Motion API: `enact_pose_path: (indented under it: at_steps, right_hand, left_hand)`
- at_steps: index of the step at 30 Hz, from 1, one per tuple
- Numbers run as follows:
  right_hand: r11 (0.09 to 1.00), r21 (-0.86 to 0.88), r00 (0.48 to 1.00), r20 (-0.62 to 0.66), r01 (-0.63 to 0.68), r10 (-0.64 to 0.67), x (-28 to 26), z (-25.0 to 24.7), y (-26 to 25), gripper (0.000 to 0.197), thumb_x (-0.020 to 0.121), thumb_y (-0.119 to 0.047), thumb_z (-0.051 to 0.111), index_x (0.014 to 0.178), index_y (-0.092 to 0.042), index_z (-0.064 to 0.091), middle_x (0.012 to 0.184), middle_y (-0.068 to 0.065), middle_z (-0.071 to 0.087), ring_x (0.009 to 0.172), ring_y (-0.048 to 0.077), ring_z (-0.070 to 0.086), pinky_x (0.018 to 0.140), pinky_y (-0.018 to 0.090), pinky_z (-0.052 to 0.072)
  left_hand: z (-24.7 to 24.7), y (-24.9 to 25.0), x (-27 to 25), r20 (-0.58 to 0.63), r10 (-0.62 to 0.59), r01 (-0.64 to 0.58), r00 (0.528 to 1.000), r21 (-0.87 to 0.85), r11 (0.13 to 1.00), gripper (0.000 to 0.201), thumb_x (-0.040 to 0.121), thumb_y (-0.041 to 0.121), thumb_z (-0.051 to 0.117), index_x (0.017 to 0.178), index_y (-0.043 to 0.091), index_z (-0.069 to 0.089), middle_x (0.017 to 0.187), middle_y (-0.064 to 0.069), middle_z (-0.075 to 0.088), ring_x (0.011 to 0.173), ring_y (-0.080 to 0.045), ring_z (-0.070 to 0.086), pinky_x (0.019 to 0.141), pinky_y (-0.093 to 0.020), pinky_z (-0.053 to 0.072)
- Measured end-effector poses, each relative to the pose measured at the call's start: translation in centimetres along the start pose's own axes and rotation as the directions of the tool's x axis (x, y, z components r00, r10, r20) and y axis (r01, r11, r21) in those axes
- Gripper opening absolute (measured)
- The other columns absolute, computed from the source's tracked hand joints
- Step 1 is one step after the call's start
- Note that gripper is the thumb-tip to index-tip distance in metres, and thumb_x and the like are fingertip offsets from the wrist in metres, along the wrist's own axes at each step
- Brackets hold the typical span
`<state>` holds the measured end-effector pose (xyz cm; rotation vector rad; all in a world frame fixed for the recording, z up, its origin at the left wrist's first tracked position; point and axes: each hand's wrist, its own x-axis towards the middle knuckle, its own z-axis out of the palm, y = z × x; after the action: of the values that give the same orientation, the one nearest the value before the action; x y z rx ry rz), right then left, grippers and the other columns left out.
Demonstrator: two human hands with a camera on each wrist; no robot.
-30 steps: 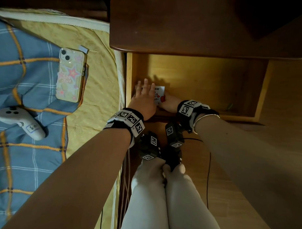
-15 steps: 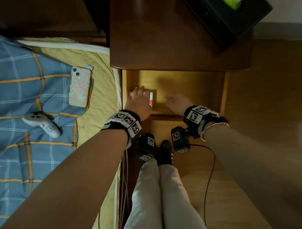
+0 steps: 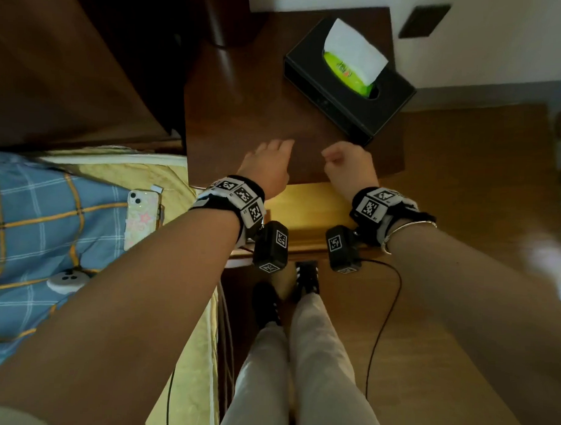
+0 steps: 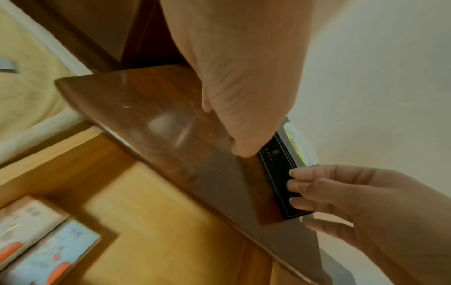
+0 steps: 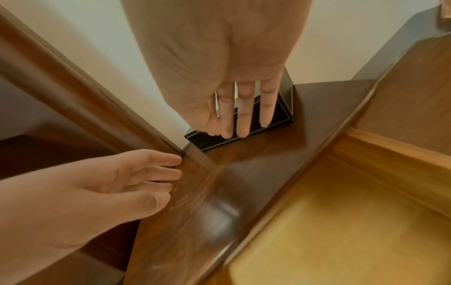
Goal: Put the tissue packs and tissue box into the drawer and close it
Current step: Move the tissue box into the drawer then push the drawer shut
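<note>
A black tissue box (image 3: 347, 87), with a white tissue and a green pack showing in its slot, stands on the back right of the dark nightstand top (image 3: 244, 115). Below the top, the drawer (image 3: 304, 213) is pulled out. Two tissue packs (image 4: 48, 250) lie side by side in its left part. My left hand (image 3: 268, 164) hovers over the top's front edge, fingers relaxed and empty. My right hand (image 3: 347, 170) is beside it, nearer the tissue box (image 5: 283, 115). Its fingers (image 5: 244, 115) are nearly straight, just short of the box, and hold nothing.
A bed with a blue plaid blanket (image 3: 34, 219) adjoins the nightstand on the left, with a phone (image 3: 142, 217) and a white controller (image 3: 67, 279) on it. A dark post (image 3: 225, 35) rises at the top's back left. A black cable (image 3: 387, 311) trails over the wooden floor beside my legs.
Both hands have come up out of the drawer and now hover over the nightstand top. The tissue pack they touched stays in the drawer. My view has tilted up, revealing the tissue box.
</note>
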<state>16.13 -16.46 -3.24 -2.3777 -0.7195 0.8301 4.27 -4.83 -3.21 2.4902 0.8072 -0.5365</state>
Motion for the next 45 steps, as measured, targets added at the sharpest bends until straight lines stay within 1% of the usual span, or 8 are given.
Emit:
enact_pose_path:
  at_steps: [4,11,17,21,26,30,37,45]
  right_hand:
    - [0.998,-0.040,0.997,-0.069,0.043,-0.046,3.5,-2.1,0.1,0.032,0.084,-0.009,0.058,0.116,-0.012,0.063,0.120,0.009,0.064,0.113,0.025,0.058,0.099,0.038,0.047]
    - [0.951,-0.298,0.993,-0.057,0.079,-0.100,8.5,-4.3,0.4,0.057,0.083,-0.014,0.063,0.136,-0.011,0.044,0.144,0.012,0.041,0.134,0.031,0.034,0.110,0.040,0.033]
    - [0.874,-0.474,0.994,0.025,0.106,-0.107,11.1,-3.9,1.3,0.076,0.078,-0.025,0.072,0.142,-0.008,0.034,0.143,0.016,0.040,0.135,0.036,0.033,0.117,0.048,0.024]
    - [0.830,-0.530,0.984,0.057,0.172,-0.167,11.9,-4.2,1.5,0.066,0.077,-0.016,0.072,0.134,-0.007,0.042,0.136,0.017,0.044,0.130,0.037,0.037,0.118,0.048,0.020]
    - [0.807,-0.501,0.949,0.135,0.313,-0.285,11.2,-4.6,3.0,0.067,0.074,0.001,0.066,0.136,-0.009,0.043,0.136,0.014,0.045,0.132,0.033,0.036,0.121,0.043,0.005]
    - [0.741,-0.531,0.911,0.207,0.411,-0.356,10.2,-4.3,3.4,0.065,0.071,0.005,0.066,0.132,-0.008,0.048,0.141,0.015,0.042,0.137,0.034,0.034,0.120,0.045,0.008]
    - [0.658,-0.642,0.918,0.233,0.394,-0.322,8.2,-2.6,3.2,0.062,0.076,-0.009,0.073,0.131,-0.011,0.044,0.155,0.007,0.030,0.144,0.025,0.026,0.121,0.046,0.009]
    - [0.693,-0.595,0.912,0.219,0.407,-0.347,3.4,-1.5,3.8,0.058,0.082,-0.006,0.066,0.134,-0.012,0.041,0.157,0.005,0.028,0.148,0.024,0.019,0.121,0.045,0.000]
  left_hand:
    - [-1.9,1.3,3.5,-0.023,0.031,-0.031,0.999,0.007,0.999,0.066,0.092,0.013,0.050,0.152,0.015,0.021,0.155,-0.009,0.031,0.142,-0.030,0.030,0.111,-0.050,0.032]
    - [-3.4,2.8,8.8,-0.078,0.063,-0.061,0.995,0.029,0.998,0.071,0.091,0.009,0.052,0.153,0.014,0.018,0.158,-0.008,0.026,0.146,-0.027,0.021,0.115,-0.047,0.025]
    - [-3.5,3.4,12.1,-0.106,0.095,-0.086,0.990,0.087,0.992,0.075,0.090,0.009,0.054,0.154,0.015,0.015,0.161,-0.008,0.018,0.150,-0.029,0.010,0.119,-0.048,0.016]
    - [-3.1,3.5,12.9,-0.150,0.115,-0.085,0.982,0.192,0.978,0.079,0.087,0.009,0.060,0.153,0.015,0.017,0.161,-0.011,0.015,0.150,-0.031,0.007,0.119,-0.050,0.010]
    - [-2.3,2.8,12.6,-0.196,0.122,-0.065,0.973,0.273,0.960,0.090,0.083,0.014,0.068,0.154,0.020,0.014,0.162,-0.012,0.007,0.150,-0.035,0.004,0.117,-0.058,0.006]
    - [-0.7,2.5,11.2,-0.113,0.115,-0.074,0.987,0.315,0.946,0.089,0.084,0.027,0.069,0.154,0.027,0.013,0.162,-0.014,0.000,0.150,-0.036,0.000,0.115,-0.062,0.007]
    - [1.5,2.4,8.4,-0.122,0.091,-0.046,0.988,0.329,0.943,0.068,0.087,0.030,0.066,0.146,0.024,0.032,0.162,-0.017,0.000,0.149,-0.039,0.001,0.113,-0.065,0.008]
    - [2.7,1.3,3.4,-0.124,0.130,-0.077,0.984,0.360,0.930,0.067,0.090,0.035,0.061,0.148,0.026,0.028,0.163,-0.012,-0.003,0.149,-0.037,-0.005,0.112,-0.068,0.006]
